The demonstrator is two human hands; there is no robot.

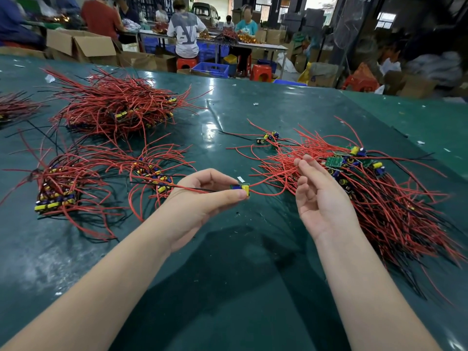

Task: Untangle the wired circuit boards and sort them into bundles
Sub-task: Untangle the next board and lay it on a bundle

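Note:
My left hand (pixel 202 196) pinches a small circuit board (pixel 241 189) with a yellow and blue part between thumb and fingers, just above the green table (pixel 228 262). Its red wires run right into the tangled pile of wired boards (pixel 359 183). My right hand (pixel 319 196) hovers palm-up at the left edge of that pile, fingers relaxed, fingertips touching red wires. Sorted bundles lie to the left: one (pixel 57 193) at the near left, a smaller one (pixel 154 176) beside my left hand, and a big heap (pixel 119 110) farther back.
Three loose boards (pixel 268 138) lie behind the tangled pile. Another bundle (pixel 12 107) shows at the far left edge. Small white scraps dot the table. Beyond the table's far edge are cardboard boxes (pixel 81 46), blue crates, red stools and several people at other benches.

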